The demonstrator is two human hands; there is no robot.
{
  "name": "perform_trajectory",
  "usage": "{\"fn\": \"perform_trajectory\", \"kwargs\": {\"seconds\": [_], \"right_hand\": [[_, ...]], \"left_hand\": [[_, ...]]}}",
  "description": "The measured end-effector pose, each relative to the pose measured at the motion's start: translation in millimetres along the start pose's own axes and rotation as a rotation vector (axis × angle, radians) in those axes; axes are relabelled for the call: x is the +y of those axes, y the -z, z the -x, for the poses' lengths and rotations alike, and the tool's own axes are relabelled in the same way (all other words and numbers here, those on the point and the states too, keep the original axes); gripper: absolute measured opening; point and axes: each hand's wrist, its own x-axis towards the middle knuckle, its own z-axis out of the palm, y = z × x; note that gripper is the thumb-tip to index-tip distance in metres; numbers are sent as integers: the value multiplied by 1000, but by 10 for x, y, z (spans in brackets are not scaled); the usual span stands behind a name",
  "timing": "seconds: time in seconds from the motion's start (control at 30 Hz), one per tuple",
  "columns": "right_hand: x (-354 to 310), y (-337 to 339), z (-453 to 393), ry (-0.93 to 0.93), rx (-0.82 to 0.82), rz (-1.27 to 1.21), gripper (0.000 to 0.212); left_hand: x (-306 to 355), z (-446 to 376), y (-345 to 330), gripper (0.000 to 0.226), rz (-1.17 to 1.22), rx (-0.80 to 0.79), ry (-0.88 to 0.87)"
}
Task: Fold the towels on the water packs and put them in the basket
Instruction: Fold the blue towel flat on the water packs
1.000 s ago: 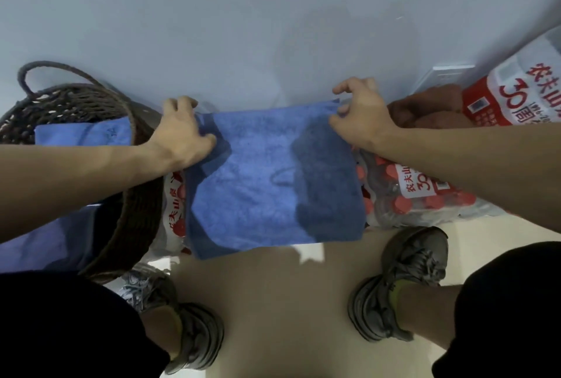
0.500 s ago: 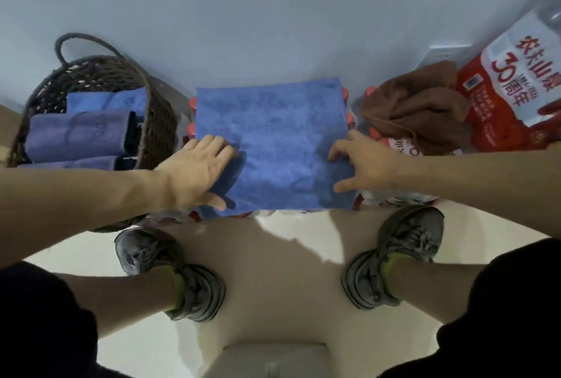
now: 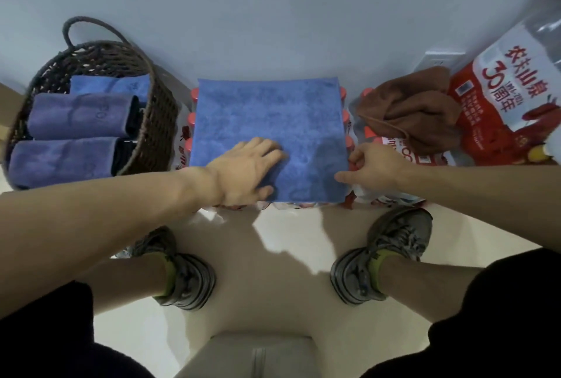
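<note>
A blue towel (image 3: 270, 116) lies spread flat on a water pack (image 3: 344, 118) whose red caps show at its sides. My left hand (image 3: 247, 169) rests flat on the towel's near left part. At the near right edge my right hand (image 3: 372, 165) pinches the towel, thumb pointing left. A crumpled brown towel (image 3: 409, 110) sits on the water pack (image 3: 394, 153) to the right. The dark wicker basket (image 3: 158, 122) at the left holds three folded blue towels (image 3: 79, 115).
A red and white water pack (image 3: 510, 95) leans against the wall at the far right. The pale wall stands right behind the packs. My two grey shoes (image 3: 391, 253) stand on the beige floor, with a grey stool edge (image 3: 258, 353) at the bottom.
The towel was held up by its top corners, then laid flat on the pack. My left hand slid rightward over it and my right hand took the near right edge.
</note>
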Motion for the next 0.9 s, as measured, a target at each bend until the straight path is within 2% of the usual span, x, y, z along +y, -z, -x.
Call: {"fn": "perform_trajectory", "kwargs": {"seconds": [0.07,0.17,0.37,0.43,0.53,0.77,0.9], "right_hand": [[15,-16,-15,-31,-11,-58,45],[35,-20,-46,-41,6,-193,34],[-26,87,-85,-62,-82,-358,24],[-94,73,-64,-31,-118,-338,21],[-177,26,-24,0,-155,-285,32],[-247,-51,73,42,31,-228,22],[-242,-68,148,52,-12,-172,28]], "left_hand": [[228,-266,-39,62,59,17,-20],[427,-506,-182,61,83,-6,43],[415,-569,-351,59,88,49,111],[402,-592,-341,54,131,60,123],[415,-606,-339,50,170,63,146],[410,-588,-335,49,153,58,141],[440,-596,-313,51,165,39,150]]}}
